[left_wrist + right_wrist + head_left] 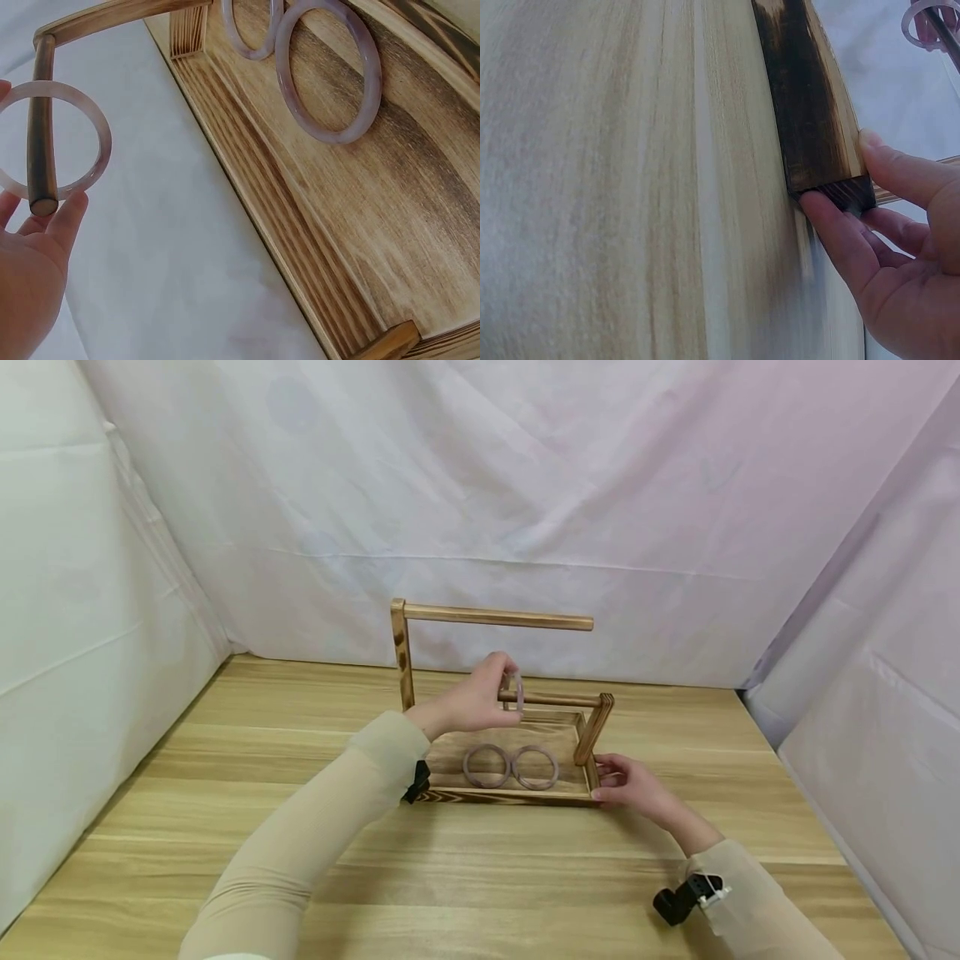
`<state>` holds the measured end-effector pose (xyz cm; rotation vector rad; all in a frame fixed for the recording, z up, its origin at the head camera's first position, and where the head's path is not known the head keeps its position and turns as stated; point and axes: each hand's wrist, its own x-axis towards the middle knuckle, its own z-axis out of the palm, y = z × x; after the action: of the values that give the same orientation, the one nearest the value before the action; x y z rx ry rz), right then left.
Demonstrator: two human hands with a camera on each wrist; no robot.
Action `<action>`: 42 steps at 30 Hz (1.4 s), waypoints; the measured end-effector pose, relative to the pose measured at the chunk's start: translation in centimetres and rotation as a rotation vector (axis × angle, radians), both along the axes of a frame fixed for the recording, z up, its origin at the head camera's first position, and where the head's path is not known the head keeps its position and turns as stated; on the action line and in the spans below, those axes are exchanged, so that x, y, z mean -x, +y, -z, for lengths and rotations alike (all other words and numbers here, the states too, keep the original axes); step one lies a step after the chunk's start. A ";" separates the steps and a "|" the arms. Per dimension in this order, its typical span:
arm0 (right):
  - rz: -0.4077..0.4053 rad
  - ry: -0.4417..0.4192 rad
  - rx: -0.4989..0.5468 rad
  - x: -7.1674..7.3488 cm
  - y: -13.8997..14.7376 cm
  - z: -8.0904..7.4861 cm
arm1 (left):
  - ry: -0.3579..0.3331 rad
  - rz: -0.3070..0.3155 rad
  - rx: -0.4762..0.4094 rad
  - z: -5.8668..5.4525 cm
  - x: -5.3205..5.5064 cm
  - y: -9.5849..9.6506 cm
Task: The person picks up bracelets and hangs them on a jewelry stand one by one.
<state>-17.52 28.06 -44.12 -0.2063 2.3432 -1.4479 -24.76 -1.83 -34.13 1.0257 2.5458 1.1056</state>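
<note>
A pale purple bangle (520,693) is pinched between the thumb and fingers of my left hand (474,696). It stands upright around the free end of the lower bar (562,699) of a wooden bangle stand; the left wrist view shows the bar (42,142) passing through the ring. My right hand (633,789) grips the front right corner of the stand's tray base (510,797), thumb on one side and fingers against the end (832,193). Inside the tray lie two similar bangles, a left one (487,766) and a right one (535,767), side by side.
Higher up, a longer upper bar (498,617) reaches right from a tall left post (402,652). A short post (595,728) carries the lower bar on the right. The stand rests on a wood-grain table (480,877), with white cloth (480,485) hanging behind and at both sides.
</note>
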 end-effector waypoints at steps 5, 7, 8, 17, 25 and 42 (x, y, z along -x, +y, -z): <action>-0.007 0.009 -0.006 0.0 -0.2 -0.2 | 0.016 -0.001 -0.008 -0.3 0.2 0.1; -0.007 0.010 -0.007 0.0 -0.3 -0.3 | 0.014 -0.002 -0.010 -0.5 0.3 0.2; -0.008 0.011 -0.007 0.1 -0.3 -0.3 | 0.011 -0.002 -0.009 -0.7 0.3 0.2; -0.010 0.005 0.001 0.0 -0.5 -0.2 | 0.016 0.018 0.009 -1.3 0.3 0.9; -0.016 0.007 0.007 -0.1 -0.6 -0.1 | 0.023 0.019 0.023 -1.4 0.3 1.6; -0.006 -0.008 0.009 -0.4 -0.8 -0.3 | 0.057 0.027 0.068 -1.5 0.4 3.5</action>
<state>-17.12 27.22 -43.85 -0.2095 2.3285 -1.4537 -25.19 1.68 -32.66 1.0858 2.5859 0.9901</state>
